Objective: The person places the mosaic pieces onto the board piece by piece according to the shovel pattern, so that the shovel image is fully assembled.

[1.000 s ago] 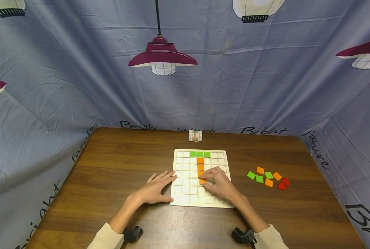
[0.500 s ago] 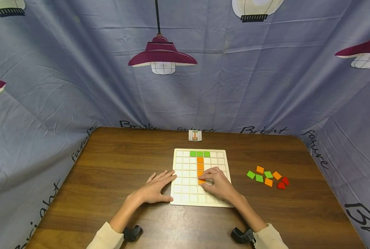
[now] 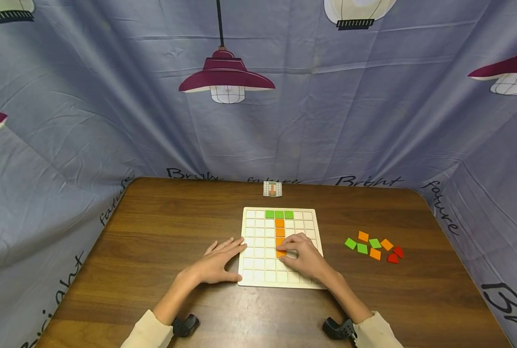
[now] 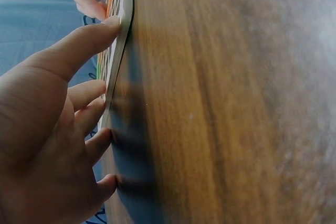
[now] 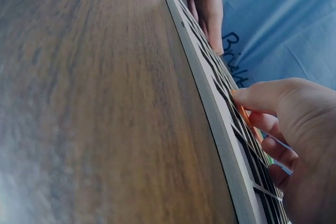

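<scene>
A pale square grid board (image 3: 258, 278) lies flat on the table. Three green square tiles (image 3: 279, 214) fill cells in its far row, and a column of orange tiles (image 3: 280, 232) runs from them toward the person. At the near end of that column, my right hand (image 3: 303, 256) pinches an orange tile (image 3: 280, 253) with thumb and fingers, low over its cell; the right wrist view shows the thumb tip (image 5: 237, 95) on it. My left hand (image 3: 218, 265) rests with spread fingers at the board's left edge, its thumb (image 4: 107, 29) touching the rim.
Right of the board lie loose orange tiles (image 3: 375, 254), green tiles (image 3: 362, 248) and red rounded pieces (image 3: 392, 259). A small pattern card (image 3: 272, 189) sits beyond the board, near the far edge of the wooden table (image 3: 175, 208). Grey-blue cloth (image 3: 258, 135) hangs around it.
Both hands and the tiles hold nearly the same places. Only a very slight shift of the whole view shows.
</scene>
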Available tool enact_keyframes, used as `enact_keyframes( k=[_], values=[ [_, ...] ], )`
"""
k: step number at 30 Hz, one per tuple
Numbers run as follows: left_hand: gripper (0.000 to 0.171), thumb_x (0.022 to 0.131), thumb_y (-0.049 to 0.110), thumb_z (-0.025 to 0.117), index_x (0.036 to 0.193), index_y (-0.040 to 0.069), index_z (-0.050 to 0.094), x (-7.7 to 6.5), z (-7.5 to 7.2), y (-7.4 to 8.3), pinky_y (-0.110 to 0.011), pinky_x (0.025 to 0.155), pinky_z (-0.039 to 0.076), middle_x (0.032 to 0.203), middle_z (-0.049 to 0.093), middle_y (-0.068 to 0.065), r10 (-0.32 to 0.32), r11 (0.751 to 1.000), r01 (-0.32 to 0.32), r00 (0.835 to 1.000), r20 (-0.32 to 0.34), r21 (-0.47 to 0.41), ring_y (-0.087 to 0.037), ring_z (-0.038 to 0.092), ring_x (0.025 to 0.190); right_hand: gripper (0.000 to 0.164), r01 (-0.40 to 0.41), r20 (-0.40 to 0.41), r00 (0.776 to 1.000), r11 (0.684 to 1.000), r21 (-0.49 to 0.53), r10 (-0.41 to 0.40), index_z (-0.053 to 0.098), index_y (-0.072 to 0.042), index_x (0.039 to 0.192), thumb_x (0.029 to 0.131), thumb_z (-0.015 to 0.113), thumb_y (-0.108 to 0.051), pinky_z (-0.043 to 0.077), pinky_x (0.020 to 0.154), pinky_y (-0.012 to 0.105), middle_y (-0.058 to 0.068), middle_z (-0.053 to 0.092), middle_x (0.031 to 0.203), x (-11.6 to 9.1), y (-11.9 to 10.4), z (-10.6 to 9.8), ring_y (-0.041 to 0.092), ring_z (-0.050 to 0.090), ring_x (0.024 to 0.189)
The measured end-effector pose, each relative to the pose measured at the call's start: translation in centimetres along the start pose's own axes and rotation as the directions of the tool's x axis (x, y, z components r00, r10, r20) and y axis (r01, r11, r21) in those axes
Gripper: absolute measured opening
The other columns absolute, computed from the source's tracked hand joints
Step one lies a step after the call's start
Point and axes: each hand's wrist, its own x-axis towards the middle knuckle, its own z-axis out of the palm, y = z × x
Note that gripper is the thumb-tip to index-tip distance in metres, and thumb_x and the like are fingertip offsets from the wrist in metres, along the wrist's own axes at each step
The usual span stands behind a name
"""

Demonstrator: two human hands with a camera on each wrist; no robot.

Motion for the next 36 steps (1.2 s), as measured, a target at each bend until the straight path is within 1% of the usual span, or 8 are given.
enact_keyframes(
  k=[5,9,14,19,24,28,33,36],
  values=[
    [0.081,0.089,0.037,0.075,0.156,0.015,0.036,0.0,0.0,0.0,-0.063,0.115,0.005,0.164,0.023,-0.004,0.0,1.0,0.0,1.0,0.002,-0.002,-0.031,0.015,0.15,0.021,0.021,-0.024,0.999,1.0,0.003,-0.021,0.08,-0.013,0.105,0.084,0.08,-0.015,0.042,0.091,0.044,-0.008,0.065,0.104,0.1,0.0,0.1,0.015,0.052,0.103],
    [0.081,0.089,0.037,0.075,0.156,0.015,0.036,0.0,0.0,0.0,-0.063,0.115,0.005,0.164,0.023,-0.003,0.0,1.0,0.0,1.0,0.001,0.0,-0.031,0.015,0.15,0.021,0.013,-0.075,0.997,1.0,0.028,-0.011,0.08,-0.014,0.104,0.083,0.082,-0.013,0.043,0.088,0.042,-0.01,0.066,0.103,0.1,0.2,-0.3,0.013,0.053,0.1],
    [0.081,0.088,0.036,0.075,0.156,0.014,0.036,0.1,0.0,0.0,-0.063,0.115,0.005,0.164,0.024,-0.004,0.004,1.0,-0.004,1.0,-0.004,-0.005,-0.032,0.016,0.15,0.022,-0.008,-0.152,0.988,0.999,0.046,0.015,0.08,-0.011,0.102,0.081,0.082,-0.007,0.044,0.087,0.045,-0.005,0.068,0.101,-0.3,1.1,-1.6,0.017,0.054,0.098],
    [0.081,0.088,0.036,0.075,0.156,0.014,0.036,0.0,0.0,0.1,-0.063,0.115,0.005,0.164,0.024,-0.004,0.005,1.0,-0.005,1.0,-0.005,-0.001,-0.032,0.016,0.15,0.024,-0.017,-0.229,0.973,1.0,-0.003,0.016,0.079,-0.008,0.103,0.08,0.083,-0.003,0.041,0.087,0.051,0.0,0.07,0.102,-1.3,2.8,-3.4,0.024,0.056,0.099],
    [0.081,0.088,0.036,0.075,0.156,0.014,0.036,0.0,0.0,0.0,-0.063,0.115,0.005,0.164,0.024,-0.004,0.004,1.0,-0.005,1.0,-0.005,-0.004,-0.032,0.016,0.15,0.025,-0.088,-0.281,0.957,0.996,-0.026,0.078,0.078,-0.006,0.105,0.08,0.082,-0.003,0.042,0.087,0.05,0.007,0.071,0.107,-2.8,4.6,-5.6,0.029,0.056,0.103],
    [0.081,0.089,0.035,0.075,0.156,0.014,0.036,0.0,0.0,0.0,-0.063,0.115,0.004,0.164,0.023,-0.004,0.006,1.0,-0.006,1.0,-0.004,-0.003,-0.032,0.015,0.15,0.025,-0.148,-0.32,0.938,0.989,-0.025,0.132,0.077,-0.005,0.108,0.083,0.08,-0.004,0.042,0.088,0.05,0.012,0.07,0.11,-4.5,6.1,-7.4,0.031,0.055,0.107],
    [0.081,0.089,0.035,0.075,0.156,0.014,0.036,0.0,0.1,-0.1,-0.064,0.115,0.004,0.164,0.023,-0.005,0.01,1.0,-0.01,1.0,-0.006,0.001,-0.033,0.015,0.15,0.029,-0.226,-0.342,0.916,0.974,-0.012,0.209,0.074,-0.002,0.114,0.086,0.078,-0.007,0.041,0.089,0.058,0.019,0.068,0.117,-6.8,7.9,-9.5,0.038,0.051,0.112],
    [0.081,0.089,0.035,0.075,0.156,0.014,0.036,0.0,0.1,-0.1,-0.064,0.115,0.004,0.164,0.023,-0.005,0.013,1.0,-0.013,1.0,-0.006,0.0,-0.033,0.015,0.15,0.032,-0.269,-0.357,0.902,0.963,-0.024,0.243,0.072,0.0,0.118,0.087,0.077,-0.008,0.042,0.086,0.061,0.023,0.066,0.12,-7.9,8.8,-10.6,0.042,0.049,0.113]
  ],
)
